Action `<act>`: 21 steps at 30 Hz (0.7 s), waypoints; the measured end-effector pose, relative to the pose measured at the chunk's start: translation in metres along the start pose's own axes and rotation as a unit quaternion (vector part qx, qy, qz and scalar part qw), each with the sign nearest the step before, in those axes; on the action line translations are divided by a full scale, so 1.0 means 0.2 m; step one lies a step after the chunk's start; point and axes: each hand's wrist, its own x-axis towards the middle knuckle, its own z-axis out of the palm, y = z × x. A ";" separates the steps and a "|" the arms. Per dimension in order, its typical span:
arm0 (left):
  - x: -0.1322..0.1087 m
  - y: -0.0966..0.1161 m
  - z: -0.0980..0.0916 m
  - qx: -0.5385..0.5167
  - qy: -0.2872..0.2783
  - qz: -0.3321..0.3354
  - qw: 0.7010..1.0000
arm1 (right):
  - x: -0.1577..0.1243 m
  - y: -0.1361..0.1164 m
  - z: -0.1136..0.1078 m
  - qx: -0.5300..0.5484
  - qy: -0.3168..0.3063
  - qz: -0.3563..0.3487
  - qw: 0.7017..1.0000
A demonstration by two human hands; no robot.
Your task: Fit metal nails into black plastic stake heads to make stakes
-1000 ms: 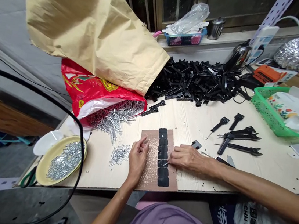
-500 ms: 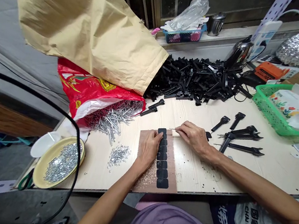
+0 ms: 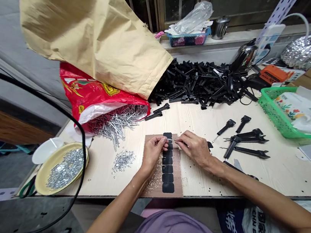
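Observation:
My left hand [image 3: 152,152] is closed, thumb and forefinger pinched together above a column of black rounded-square pads [image 3: 168,169] on a brown board [image 3: 177,181]. What its fingertips hold is too small to make out. From the right, my right hand [image 3: 194,148] pinches a thin metal pin [image 3: 171,139], whose tip reaches the left fingertips. Whether it is a plain pin or a tool tip I cannot tell. Pale crumbs [image 3: 153,183] are scattered on the board beside my left wrist. To its left lies a small heap of shiny clear bits [image 3: 124,161].
A red bag [image 3: 73,82] spills metal rods [image 3: 116,122] under a tan sack [image 3: 98,27]. Black plastic parts [image 3: 197,82] pile up behind. Several black-handled pieces [image 3: 250,151] lie right, near a green basket [image 3: 277,114]. A yellow bowl [image 3: 39,177] and black cable [image 3: 82,160] stand left.
My left fingers have lifted off the pads and pinched together. My right hand has moved left, bringing the pin to the left fingertips. The view has shifted slightly.

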 end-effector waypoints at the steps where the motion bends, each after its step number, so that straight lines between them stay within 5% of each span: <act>1: -0.01 0.00 0.01 -0.031 0.002 -0.002 1.000 | 0.00 -0.01 0.00 -0.003 0.001 -0.001 1.000; 21: -0.05 0.07 0.01 -0.140 -0.022 -0.073 0.987 | -0.05 -0.07 -0.02 -0.109 0.023 -0.007 0.994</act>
